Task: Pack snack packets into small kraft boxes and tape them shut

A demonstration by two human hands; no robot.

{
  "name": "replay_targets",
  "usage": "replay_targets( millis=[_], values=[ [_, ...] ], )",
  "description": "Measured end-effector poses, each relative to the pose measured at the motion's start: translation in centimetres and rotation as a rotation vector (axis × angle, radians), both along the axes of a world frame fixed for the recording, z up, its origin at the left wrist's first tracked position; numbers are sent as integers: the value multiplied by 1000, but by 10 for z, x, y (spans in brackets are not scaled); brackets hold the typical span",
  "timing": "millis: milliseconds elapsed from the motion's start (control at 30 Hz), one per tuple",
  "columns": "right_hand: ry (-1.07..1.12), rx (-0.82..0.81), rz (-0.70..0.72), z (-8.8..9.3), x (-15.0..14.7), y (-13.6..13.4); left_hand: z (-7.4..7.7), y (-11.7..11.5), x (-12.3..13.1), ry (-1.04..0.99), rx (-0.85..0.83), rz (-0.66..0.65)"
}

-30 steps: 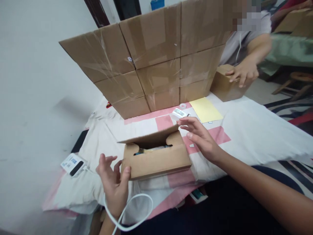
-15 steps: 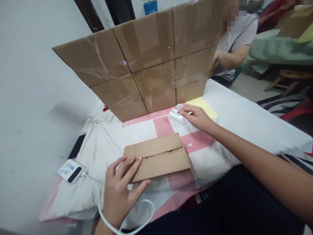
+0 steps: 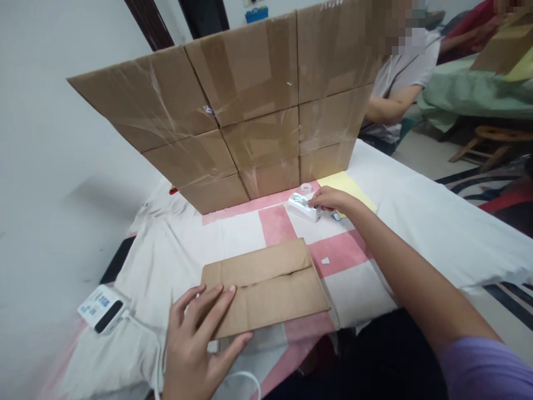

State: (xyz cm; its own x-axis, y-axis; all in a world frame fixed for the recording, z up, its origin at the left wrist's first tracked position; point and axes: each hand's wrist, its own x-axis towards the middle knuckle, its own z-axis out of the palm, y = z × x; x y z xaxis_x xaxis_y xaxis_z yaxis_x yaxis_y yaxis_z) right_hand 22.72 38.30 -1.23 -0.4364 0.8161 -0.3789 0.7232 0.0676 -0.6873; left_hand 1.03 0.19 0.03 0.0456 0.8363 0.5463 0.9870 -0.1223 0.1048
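Note:
A closed brown cardboard box [image 3: 266, 294] lies flat in front of me, its lid flaps meeting in a torn seam. My left hand [image 3: 197, 333] rests on the box's left end, fingers spread over the top and thumb at the near edge. Farther off, my right hand [image 3: 333, 200] is at the right end of a small white tape dispenser [image 3: 303, 209], touching it. Its fingers are curled and pressed together; whatever is between the fingertips is too small to make out. Right behind the dispenser lies a clear tape roll [image 3: 306, 188].
A tall taped cardboard panel [image 3: 258, 133] stands across the table's back. Yellow paper [image 3: 350, 186] lies by my right hand, a white scrap [image 3: 325, 260] nearer. At left sits a white device [image 3: 100, 308] with a cable. Behind the panel, a person [image 3: 400, 94] sits.
My right hand has shifted from above the dispenser to its right end, with the fingers curled more. My left hand stays on the box. The view has shifted slightly.

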Motion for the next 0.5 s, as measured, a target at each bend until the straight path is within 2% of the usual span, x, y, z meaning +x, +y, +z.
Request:
replay_targets(
  millis=[67, 233, 333, 400, 500],
  values=[
    [19, -10, -31, -3, 0, 0, -1, 1, 0, -1, 4, 7],
    [241, -132, -103, -12, 9, -5, -2, 2, 0, 5, -10, 18],
    [251, -151, -104, -11, 9, -8, -2, 4, 2, 0, -14, 30],
    [189, -78, -65, -9, 6, -10, -2, 6, 4, -19, -22, 59],
    [58, 168, 5, -6, 0, -14, -1, 10, 8, -27, -25, 77]
  ],
)
